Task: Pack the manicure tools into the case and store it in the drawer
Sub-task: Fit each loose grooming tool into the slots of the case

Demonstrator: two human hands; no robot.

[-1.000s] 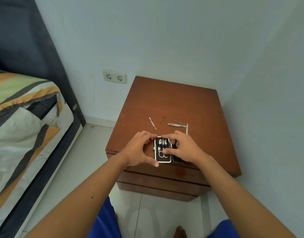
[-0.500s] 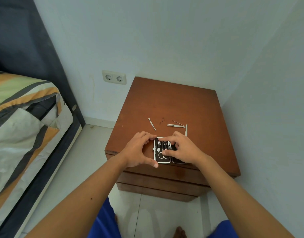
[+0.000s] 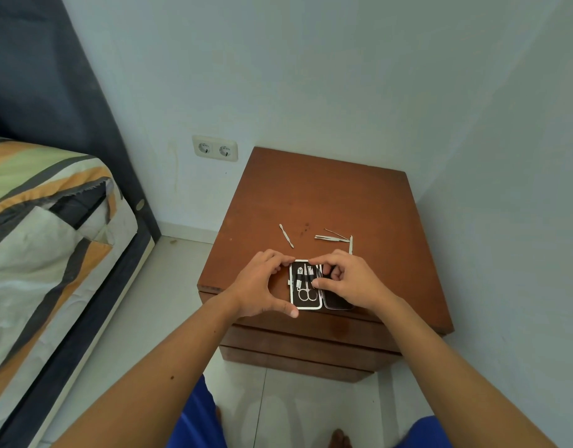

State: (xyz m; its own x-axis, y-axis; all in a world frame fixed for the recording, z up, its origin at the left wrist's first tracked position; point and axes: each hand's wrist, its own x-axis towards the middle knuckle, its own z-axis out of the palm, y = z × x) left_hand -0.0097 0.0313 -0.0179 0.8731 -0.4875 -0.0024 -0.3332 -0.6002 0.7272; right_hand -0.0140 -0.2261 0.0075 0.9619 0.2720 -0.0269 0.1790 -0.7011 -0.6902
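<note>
The left hand (image 3: 260, 286) curls around the left edge of the open manicure case (image 3: 306, 286), fingertips at its top corner and thumb at the bottom corner. The right hand (image 3: 349, 281) rests over the case's right half, forefinger and thumb pinched on a slim tool in the left half. The case is a flat black rectangle with a white rim, lying open at the front edge of the smooth brown wooden nightstand (image 3: 327, 195), just below frame centre; scissors (image 3: 307, 291) and small steel tools sit strapped inside. Above it lie loose thin metal tools: a pusher (image 3: 286, 235), tweezers (image 3: 331, 238) and a file (image 3: 350, 244).
</note>
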